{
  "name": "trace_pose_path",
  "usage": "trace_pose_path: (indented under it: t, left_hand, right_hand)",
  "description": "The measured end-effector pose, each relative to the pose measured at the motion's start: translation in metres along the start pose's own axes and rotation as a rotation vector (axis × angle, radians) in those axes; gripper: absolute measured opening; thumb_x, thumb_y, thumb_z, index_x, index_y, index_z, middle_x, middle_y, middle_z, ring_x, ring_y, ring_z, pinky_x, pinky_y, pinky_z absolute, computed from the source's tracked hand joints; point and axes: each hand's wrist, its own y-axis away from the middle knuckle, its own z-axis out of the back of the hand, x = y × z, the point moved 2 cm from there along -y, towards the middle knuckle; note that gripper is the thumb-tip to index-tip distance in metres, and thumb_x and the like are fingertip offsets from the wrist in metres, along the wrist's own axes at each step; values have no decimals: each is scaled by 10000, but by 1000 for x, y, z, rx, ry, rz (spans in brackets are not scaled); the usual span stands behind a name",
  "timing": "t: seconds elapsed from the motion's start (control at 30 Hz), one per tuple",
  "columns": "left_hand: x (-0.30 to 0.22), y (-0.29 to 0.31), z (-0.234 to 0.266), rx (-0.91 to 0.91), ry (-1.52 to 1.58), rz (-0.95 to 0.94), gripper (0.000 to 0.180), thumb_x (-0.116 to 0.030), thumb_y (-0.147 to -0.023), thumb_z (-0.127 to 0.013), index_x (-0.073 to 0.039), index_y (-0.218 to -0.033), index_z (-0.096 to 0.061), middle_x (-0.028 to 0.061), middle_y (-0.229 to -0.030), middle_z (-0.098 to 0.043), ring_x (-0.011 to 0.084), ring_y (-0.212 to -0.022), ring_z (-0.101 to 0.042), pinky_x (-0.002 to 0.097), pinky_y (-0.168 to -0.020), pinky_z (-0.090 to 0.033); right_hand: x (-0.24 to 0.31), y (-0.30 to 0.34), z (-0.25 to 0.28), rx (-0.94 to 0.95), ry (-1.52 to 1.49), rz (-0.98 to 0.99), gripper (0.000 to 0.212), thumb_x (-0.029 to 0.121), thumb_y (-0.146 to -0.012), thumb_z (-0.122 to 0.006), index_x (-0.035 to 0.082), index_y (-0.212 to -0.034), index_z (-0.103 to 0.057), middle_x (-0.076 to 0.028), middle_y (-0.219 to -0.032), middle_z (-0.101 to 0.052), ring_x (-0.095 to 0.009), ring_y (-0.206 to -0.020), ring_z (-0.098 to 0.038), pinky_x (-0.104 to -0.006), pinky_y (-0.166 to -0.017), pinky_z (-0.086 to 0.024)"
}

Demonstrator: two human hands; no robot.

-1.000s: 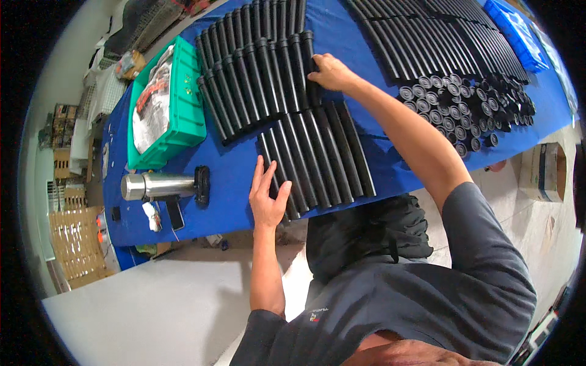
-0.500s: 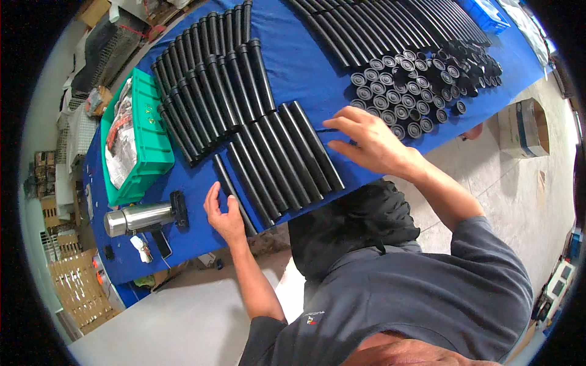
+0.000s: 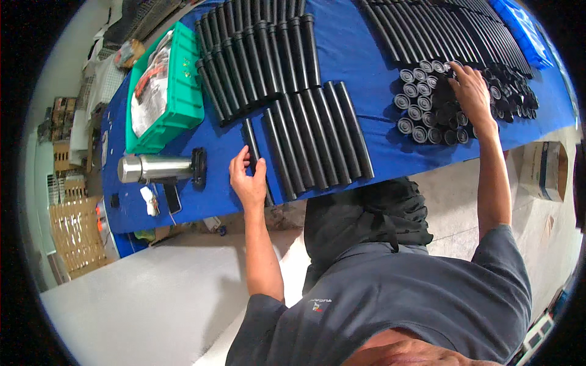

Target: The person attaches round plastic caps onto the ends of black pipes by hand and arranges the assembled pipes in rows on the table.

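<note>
Lone black tube (image 3: 249,135) lies left of the tube row (image 3: 317,137), between thumb and fingers of my left hand (image 3: 249,183); can't tell if clamped. A bump could slide it off the near table edge (image 3: 213,201). Right hand (image 3: 475,99) over loose round caps (image 3: 415,112), right; grip hidden. Hasty raking could scatter them.

Holds left hand (image 3: 248,183) forward, fingers (image 3: 240,160) loosely bent, thumb (image 3: 261,168) apart from them. Stretches right arm (image 3: 494,177) farther out, well apart from the left, with right hand (image 3: 475,97) back uppermost, fingers slightly curled.
</note>
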Motion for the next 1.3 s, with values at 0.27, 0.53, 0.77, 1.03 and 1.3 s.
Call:
trace_pose_path:
  t: [0.27, 0.53, 0.77, 1.03, 1.3]
  left_hand:
    - [8, 4, 7, -31, -27, 34, 418, -96, -777, -733, -38, -1183, -647, 87, -1007, -625, 206, -874, -563, 336, -825, -481]
    - [4, 0, 1, -8, -43, 42, 441, -106, -777, -734, -14, -1197, -635, 78, -992, -621, 198, -862, -567, 329, -781, -472]
    - [3, -8, 5, 82, -287, 119, 640, -155, -734, -755, -43, -1320, -524, 72, -732, -565, 236, -644, -545, 379, -670, -490]
    - [-6, 4, 27, -43, 157, -18, 501, -61, -868, -564, -8, -1365, -529, 22, -836, -613, 149, -741, -570, 296, -722, -467]
    - [-113, 78, 16, 179, 515, 191, 381, -74, -929, -650, -22, -1294, -553, 57, -873, -699, 41, -708, -565, 192, -638, -452]
  right_hand:
    - [107, 11, 35, -180, -457, 306, 290, 181, -824, -675, 51, -1078, -621, -137, -960, -626, -340, -990, -576, -437, -910, -448]
    - [170, 13, -9, -15, -235, 566, 121, 151, -799, -601, 74, -892, -609, -80, -846, -650, -284, -951, -589, -452, -969, -402]
    - [167, 37, 66, -62, -584, 504, 567, 135, -773, -730, 0, -1280, -514, -156, -1120, -609, -327, -1091, -553, -436, -976, -428]
    - [200, 128, 71, 379, -1403, 452, 490, 75, -840, -699, -22, -1279, -503, -168, -1001, -601, -297, -851, -640, -372, -749, -559]
    - [238, 139, 55, 437, -1571, 571, 670, 77, -813, -743, 51, -1412, -443, -158, -1039, -595, -282, -893, -639, -377, -808, -537]
